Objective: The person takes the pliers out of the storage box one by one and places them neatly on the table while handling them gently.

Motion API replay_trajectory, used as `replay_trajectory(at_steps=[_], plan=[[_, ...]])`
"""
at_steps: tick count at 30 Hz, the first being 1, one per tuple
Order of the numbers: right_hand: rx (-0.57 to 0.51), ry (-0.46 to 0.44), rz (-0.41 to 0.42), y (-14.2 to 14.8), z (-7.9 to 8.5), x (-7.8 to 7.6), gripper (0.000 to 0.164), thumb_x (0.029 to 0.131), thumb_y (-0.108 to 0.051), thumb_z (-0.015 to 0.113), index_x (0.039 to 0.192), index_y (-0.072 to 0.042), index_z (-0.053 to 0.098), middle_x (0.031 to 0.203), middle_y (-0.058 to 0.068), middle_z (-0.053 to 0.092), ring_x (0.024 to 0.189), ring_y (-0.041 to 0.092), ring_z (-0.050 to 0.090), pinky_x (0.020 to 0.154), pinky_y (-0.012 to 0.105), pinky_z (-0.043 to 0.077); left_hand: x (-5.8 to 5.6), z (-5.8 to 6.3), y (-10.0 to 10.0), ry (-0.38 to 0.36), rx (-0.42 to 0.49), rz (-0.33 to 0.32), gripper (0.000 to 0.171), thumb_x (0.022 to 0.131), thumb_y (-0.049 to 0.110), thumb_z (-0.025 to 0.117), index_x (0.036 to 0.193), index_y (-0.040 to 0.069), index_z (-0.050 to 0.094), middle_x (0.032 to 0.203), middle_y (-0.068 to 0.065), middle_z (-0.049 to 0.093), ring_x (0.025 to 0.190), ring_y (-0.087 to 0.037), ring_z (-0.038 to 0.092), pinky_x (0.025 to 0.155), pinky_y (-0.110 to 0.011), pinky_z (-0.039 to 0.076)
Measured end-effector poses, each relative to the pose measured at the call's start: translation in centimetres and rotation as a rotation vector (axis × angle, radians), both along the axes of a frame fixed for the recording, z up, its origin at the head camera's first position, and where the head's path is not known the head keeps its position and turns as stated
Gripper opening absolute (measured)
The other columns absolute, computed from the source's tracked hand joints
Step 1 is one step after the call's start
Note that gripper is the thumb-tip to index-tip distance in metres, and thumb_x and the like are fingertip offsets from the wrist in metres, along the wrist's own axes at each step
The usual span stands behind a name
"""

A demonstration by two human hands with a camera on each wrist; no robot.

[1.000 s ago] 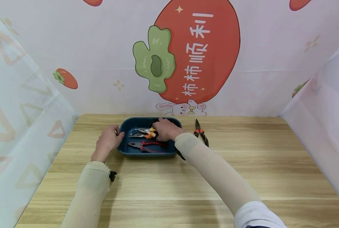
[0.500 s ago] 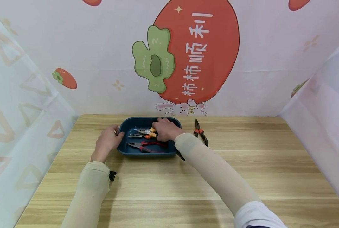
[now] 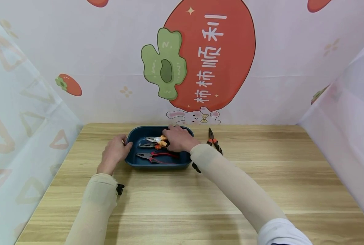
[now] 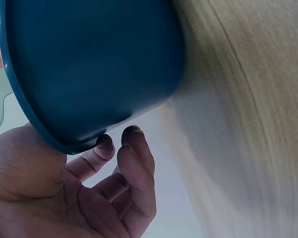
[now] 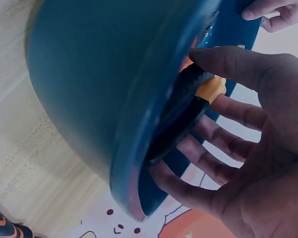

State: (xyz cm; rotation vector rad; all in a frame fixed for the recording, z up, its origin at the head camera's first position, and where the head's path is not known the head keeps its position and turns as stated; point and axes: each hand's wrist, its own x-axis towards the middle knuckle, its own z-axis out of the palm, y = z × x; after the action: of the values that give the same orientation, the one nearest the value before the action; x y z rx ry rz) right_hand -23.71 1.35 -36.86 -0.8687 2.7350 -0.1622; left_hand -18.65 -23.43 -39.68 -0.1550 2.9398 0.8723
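Observation:
A dark blue tray [image 3: 159,166] stands near the back of the table, with several pliers lying in it. My left hand [image 3: 114,152] grips its left end, thumb over the rim and fingers curled outside, as the left wrist view [image 4: 49,178] of that hand also shows. Reaching in from the right, my right hand [image 3: 180,139] holds the yellow-and-black handles [image 5: 211,89] of pliers with a silver head [image 3: 152,139]. Thumb and fingers lie on opposite handles. Just in front are long-nose pliers [image 3: 145,145], partly covered. Red-handled pliers [image 3: 144,156] lie nearest the tray's front wall.
Another pair of pliers [image 3: 212,136] with orange-and-black handles lies on the table, right of the tray, partly behind the right forearm. The wooden table [image 3: 169,204] meets a printed cloth wall [image 3: 108,102] at the back, with more cloth on both sides.
My right wrist and forearm have shifted slightly right while the fingers stay on the pliers. The left hand keeps its grip on the tray; the head view has drifted a little.

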Motion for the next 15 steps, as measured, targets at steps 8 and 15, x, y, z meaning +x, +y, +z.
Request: replay_trajectory(at_steps=[8,15], plan=[[-0.033,0.023,0.007,0.6,0.7,0.8,0.051,0.094,-0.028,0.075,0.140,-0.016,0.057,0.135,0.008,0.052,0.115,0.027,0.048,0.095,0.047,0.047,-0.1,-0.2,-0.1,0.005,-0.005,-0.003,0.025,0.104,0.024,0.055,0.088,0.007,0.048,0.069,-0.007,0.046,0.056,-0.024,0.048,0.048,-0.033,0.034],[-0.037,0.057,0.011,1.4,1.4,1.6,0.054,0.094,-0.032,0.074,0.142,-0.017,0.055,0.138,0.008,0.050,0.120,0.027,0.047,0.097,0.048,0.048,0.0,-0.1,-0.1,0.003,-0.009,-0.005,0.025,0.104,0.025,0.055,0.089,0.007,0.047,0.069,-0.007,0.045,0.057,-0.024,0.048,0.049,-0.033,0.033]])
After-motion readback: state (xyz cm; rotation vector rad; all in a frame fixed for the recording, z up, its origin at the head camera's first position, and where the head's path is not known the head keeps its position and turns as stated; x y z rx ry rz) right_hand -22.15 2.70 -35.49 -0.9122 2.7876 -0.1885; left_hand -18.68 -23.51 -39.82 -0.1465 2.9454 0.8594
